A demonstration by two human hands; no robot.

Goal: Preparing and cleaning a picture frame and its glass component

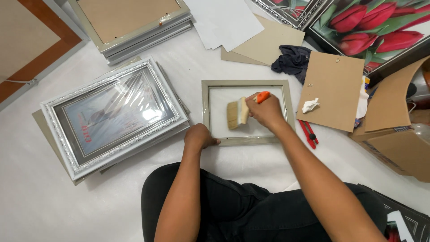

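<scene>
A small grey-beige picture frame (245, 83) lies face down on the white floor covering in front of me. My right hand (267, 112) grips a wide flat brush (236, 113) with pale bristles and an orange handle, its bristles resting on the pane inside the frame. My left hand (199, 136) presses down on the frame's near left corner, fingers curled on the edge.
A silver ornate framed picture wrapped in plastic (114, 114) sits on a stack at left. More frames (134, 22) lie at the back. Brown backing board (331, 89), white rag (310, 105), red tool (309, 133), dark cloth (292, 60), tulip picture (376, 27) and cardboard box (396, 130) lie right.
</scene>
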